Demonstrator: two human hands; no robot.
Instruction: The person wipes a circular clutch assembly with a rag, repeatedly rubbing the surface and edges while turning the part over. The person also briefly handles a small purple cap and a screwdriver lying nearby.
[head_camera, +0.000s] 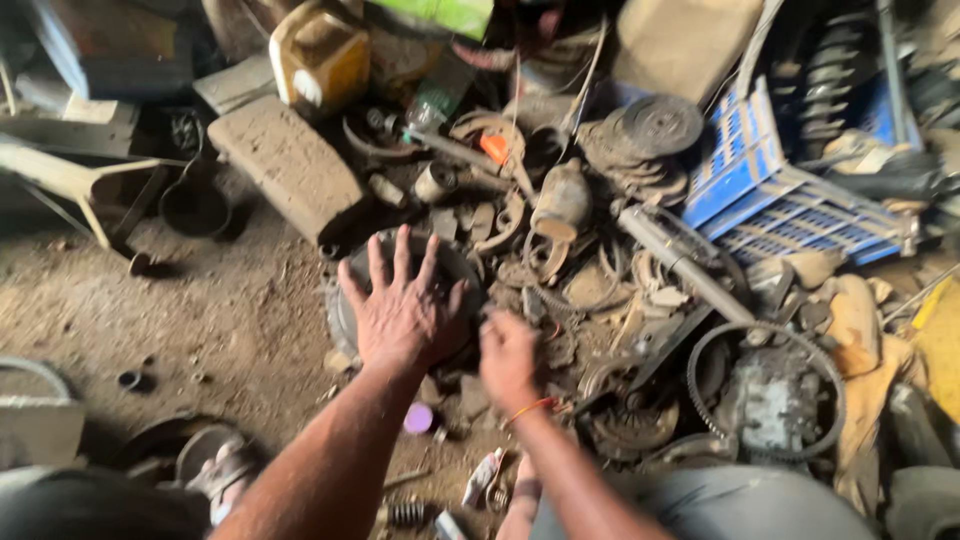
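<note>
Standing over this person's shoulder in a seriously cluttered workshop corner. Their left hand (402, 312) is spread flat, fingers fanned wide, palm pressed down on a dark round metal disc (352, 300), looks like a clutch plate or flywheel, lying on the dirt floor (200, 320) at the near edge of the scrap pile. The splayed hand isn't gripping anything, and my guess is the flat press is there to pin the disc so it can't slide or spin. The right hand (508, 358) is just beside it, at the disc's right edge, curled into a loose fist with an orange thread band on the wrist. It's blurry, so I honestly cannot tell whether it's closed on a tool, a part, or nothing at all.

Around them it's pure junk heap: curved brake shoes (505, 222) and rusty rings scattered just past the disc, a stack of round clutch plates (645, 140) further back, a broken blue plastic crate (760, 180) leaning to the right, and a toothed belt (765, 400) looped around a grimy engine part near the person's right forearm. A concrete block (285, 160) lies off to the left with a yellow oil jug (320, 55) behind it. There's a small purple cap (418, 418) on the ground between the forearms.
</note>
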